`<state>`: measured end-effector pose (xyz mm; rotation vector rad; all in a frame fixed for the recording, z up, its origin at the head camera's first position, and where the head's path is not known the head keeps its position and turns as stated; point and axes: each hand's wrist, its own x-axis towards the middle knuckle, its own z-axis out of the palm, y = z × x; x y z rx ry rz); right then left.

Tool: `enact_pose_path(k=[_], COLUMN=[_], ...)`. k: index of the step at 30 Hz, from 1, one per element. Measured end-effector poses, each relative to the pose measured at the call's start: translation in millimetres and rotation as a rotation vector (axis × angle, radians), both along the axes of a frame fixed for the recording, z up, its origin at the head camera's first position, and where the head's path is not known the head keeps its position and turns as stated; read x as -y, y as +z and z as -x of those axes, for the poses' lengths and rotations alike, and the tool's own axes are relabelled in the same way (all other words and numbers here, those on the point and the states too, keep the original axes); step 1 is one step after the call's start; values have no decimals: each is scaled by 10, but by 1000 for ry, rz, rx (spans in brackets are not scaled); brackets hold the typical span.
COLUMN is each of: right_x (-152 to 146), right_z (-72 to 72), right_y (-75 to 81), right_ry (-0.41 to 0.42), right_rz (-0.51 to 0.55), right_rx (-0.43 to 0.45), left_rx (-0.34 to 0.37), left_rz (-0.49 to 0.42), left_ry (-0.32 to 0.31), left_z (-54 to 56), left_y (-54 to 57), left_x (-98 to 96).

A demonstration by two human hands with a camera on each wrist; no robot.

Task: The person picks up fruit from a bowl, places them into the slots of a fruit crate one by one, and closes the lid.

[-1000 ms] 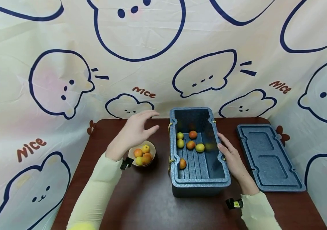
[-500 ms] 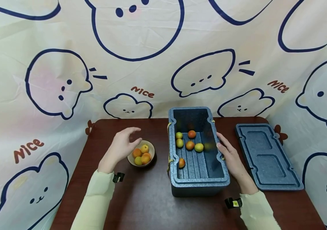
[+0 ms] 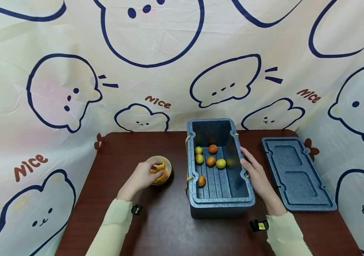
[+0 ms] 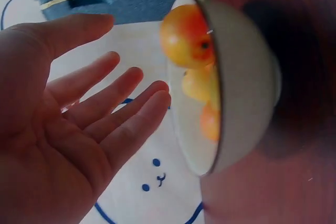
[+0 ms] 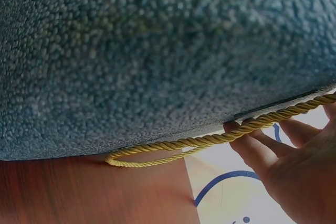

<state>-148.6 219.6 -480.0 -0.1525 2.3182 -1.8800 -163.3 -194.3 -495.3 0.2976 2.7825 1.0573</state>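
Observation:
My left hand (image 3: 139, 178) reaches over the bowl (image 3: 168, 164), fingers spread and slightly bent, with nothing between them. In the left wrist view its fingertips are right by the bowl's rim, apart from the orange-red fruit (image 4: 186, 38). Yellow fruit (image 4: 197, 85) lies beside it, and part of the bowl's contents is hidden behind the hand in the head view. My right hand (image 3: 258, 179) touches the right side of the blue-grey foam box (image 3: 221, 205) with fairly straight fingers. A twisted gold cord (image 5: 210, 139) crosses those fingers.
Several small fruits lie in the box, among them a yellow one (image 3: 221, 163) and an orange-red one (image 3: 212, 149). To the right, the box's lid (image 3: 300, 174) lies flat on the brown table (image 3: 165, 227). A printed cloth (image 3: 175, 81) hangs behind.
My left hand has drawn back left from beside the box, then come down over the bowl. The right hand stays at the box's side, and the fruits in the box have not moved.

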Motion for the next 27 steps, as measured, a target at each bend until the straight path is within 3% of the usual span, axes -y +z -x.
enact_pose_path(k=[6,10,27], right_x=[3,7,28], right_z=[0,0,-12], right_y=[-8,-11,39], right_ry=[2,6,12], right_rz=[10,15,18], right_rx=[4,0,-13], left_rx=[-40,-61,-43], left_rz=[33,76,115], left_ry=[-91,-127,-47], left_z=[-25,-41,-81], left_y=[-156,-188,-159], left_x=[-48,-71,-126])
